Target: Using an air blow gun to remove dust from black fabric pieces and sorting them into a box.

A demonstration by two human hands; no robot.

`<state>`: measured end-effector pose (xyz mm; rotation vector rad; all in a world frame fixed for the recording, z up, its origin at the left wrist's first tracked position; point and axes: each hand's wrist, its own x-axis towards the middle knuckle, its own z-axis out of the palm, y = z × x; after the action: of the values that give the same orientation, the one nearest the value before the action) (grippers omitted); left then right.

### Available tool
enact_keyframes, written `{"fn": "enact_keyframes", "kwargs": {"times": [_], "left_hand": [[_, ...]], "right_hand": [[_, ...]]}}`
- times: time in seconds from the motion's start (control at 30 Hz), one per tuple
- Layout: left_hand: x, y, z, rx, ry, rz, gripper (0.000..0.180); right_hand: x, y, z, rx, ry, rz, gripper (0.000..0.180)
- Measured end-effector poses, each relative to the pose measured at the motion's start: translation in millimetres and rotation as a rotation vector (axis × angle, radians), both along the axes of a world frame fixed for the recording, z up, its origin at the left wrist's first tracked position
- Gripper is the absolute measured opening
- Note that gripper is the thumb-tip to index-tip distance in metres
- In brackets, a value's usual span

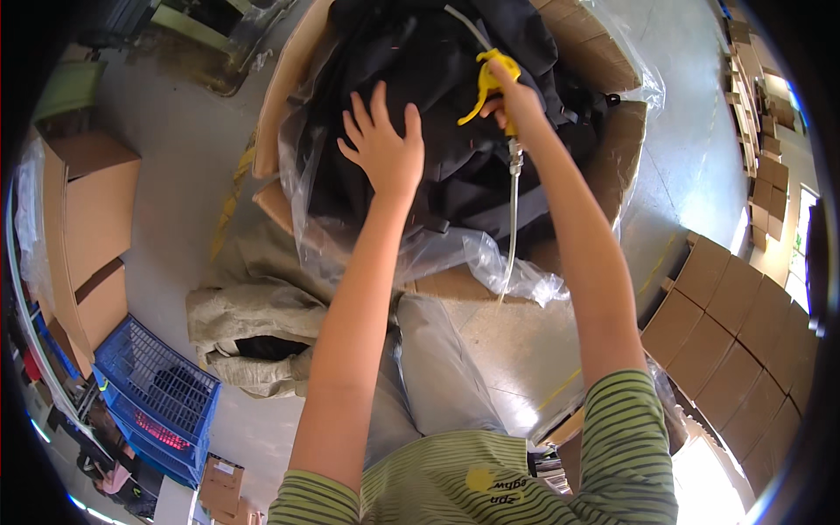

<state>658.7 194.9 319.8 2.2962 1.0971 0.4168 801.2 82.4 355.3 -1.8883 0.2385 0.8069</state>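
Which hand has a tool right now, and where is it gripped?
The right hand grips a yellow-triggered air blow gun by its handle, hose hanging below. The left hand holds nothing, resting spread on the black garments in the carton.

Matt black cloth (437,131) is seen inside a brown cardboard box (289,61) lined with glossy, crinkled clear plastic film (490,262). A glossy yellow plastic spray gun (486,86) with a translucent hose (512,227) is shown. At near left, a blue plastic crate (153,394) is seen.

Both arms stretch forward, left hand (385,149) spread flat, right hand (514,101) fisted.
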Motion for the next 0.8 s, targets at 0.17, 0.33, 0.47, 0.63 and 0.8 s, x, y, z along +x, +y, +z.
{"fn": "enact_keyframes", "kwargs": {"times": [0.17,0.33,0.47,0.63,0.8], "left_hand": [[33,-25,-87,0.128,0.045,-0.036,0.045],[62,-2,-196,0.203,-0.097,0.010,0.049],[89,17,-216,0.144,-0.151,0.017,0.046],[74,32,-177,0.042,-0.012,-0.008,0.041],[22,86,-29,0.262,-0.174,-0.135,0.036]], "right_hand": [[13,-20,-104,0.003,0.095,-0.036,0.066],[27,3,-176,0.087,0.065,-0.016,0.063],[57,28,-193,0.246,0.029,-0.026,0.062],[47,30,-187,0.090,0.147,-0.020,0.064],[46,10,-154,0.030,0.116,-0.038,0.063]]}}
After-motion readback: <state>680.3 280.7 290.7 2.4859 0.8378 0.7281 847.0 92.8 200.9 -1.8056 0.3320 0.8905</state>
